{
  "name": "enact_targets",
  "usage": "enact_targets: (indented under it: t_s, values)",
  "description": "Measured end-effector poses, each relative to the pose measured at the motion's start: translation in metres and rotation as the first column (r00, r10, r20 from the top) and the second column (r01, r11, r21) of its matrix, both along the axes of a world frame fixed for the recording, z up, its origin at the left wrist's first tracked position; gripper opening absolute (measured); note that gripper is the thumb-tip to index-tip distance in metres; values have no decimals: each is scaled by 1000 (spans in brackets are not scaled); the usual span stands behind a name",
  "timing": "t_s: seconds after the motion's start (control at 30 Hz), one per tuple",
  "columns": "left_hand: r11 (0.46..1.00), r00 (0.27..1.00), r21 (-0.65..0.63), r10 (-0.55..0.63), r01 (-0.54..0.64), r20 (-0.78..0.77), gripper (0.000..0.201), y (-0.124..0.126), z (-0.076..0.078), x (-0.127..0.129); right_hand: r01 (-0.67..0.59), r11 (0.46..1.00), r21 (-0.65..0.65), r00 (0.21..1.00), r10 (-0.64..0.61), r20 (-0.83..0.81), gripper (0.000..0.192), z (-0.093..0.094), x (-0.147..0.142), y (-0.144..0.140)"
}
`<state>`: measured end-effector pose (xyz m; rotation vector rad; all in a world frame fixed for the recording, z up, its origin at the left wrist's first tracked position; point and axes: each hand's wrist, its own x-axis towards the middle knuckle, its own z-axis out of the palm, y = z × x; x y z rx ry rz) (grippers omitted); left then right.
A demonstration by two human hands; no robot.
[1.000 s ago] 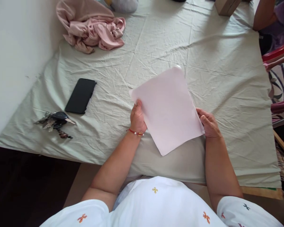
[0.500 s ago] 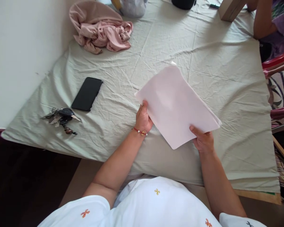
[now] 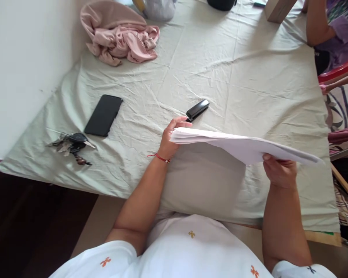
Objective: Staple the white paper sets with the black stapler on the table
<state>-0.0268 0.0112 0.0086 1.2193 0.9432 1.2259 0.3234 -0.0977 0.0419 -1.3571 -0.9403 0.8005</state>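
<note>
A thin stack of white paper sheets (image 3: 240,146) is tilted nearly edge-on above the cloth. My right hand (image 3: 280,170) grips it at the right, thumb on the near face. At the other end, the sheet edges fan slightly apart against my left hand (image 3: 171,135). Its fingers stretch out behind the paper towards a black stapler (image 3: 197,109), and its thumb is hidden. The stapler lies on the cloth just beyond those fingertips; whether they touch it I cannot tell.
A black phone (image 3: 103,115) and a bunch of keys (image 3: 71,144) lie to the left on the green tablecloth (image 3: 214,69). Crumpled pink fabric (image 3: 121,38) and a plastic bag (image 3: 162,9) are farther back. Another person's arm (image 3: 319,25) rests near a box (image 3: 280,9).
The stack has swung from facing me to nearly edge-on and shifted right with my right hand, uncovering the stapler. My left hand has released its thumb grip and stretched its fingers.
</note>
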Motion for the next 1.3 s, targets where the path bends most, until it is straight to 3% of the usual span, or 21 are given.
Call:
enact_targets:
  t_s: [0.13,0.23,0.37,0.57,0.67,0.77,0.9,0.97,1.07,1.17,1.3]
  values:
    - [996,985,-34,-84,80,-150,26,-6,-1,5,15,1000,-10,1000,-15,-22,42,-10,-12,6]
    - [971,972,-70,-232,228,-40,34,-10,1,10,-8,999,-44,999,6,-50,56,-6,-18,7]
    - [979,983,-86,-185,186,21,41,-11,2,12,-34,996,-76,996,27,-87,61,-1,-25,16]
    - [987,986,-79,-148,142,-81,46,-5,-5,15,198,973,-122,962,-217,-165,60,2,-45,22]
    - [993,997,-100,-66,61,-47,43,-2,-7,15,271,936,-224,926,-317,-206,54,4,-59,8]
    - [985,999,-170,35,-37,-15,40,0,-7,16,295,867,-402,854,-428,-295,54,5,-76,-15]
    - [941,993,-327,108,-88,41,38,-1,0,18,264,743,-615,750,-559,-354,53,8,-100,-49]
    - [912,993,-401,109,-82,44,32,-2,7,18,265,707,-656,719,-598,-355,48,11,-108,-61]
    - [885,998,-464,58,-39,26,22,-4,17,18,326,682,-654,694,-643,-325,47,15,-114,-70]
    - [892,999,-451,-40,35,-1,28,-6,19,18,347,676,-651,679,-659,-322,53,19,-123,-74]
    - [896,997,-440,-77,60,-21,31,-6,16,20,213,688,-693,707,-598,-376,62,19,-144,-85]
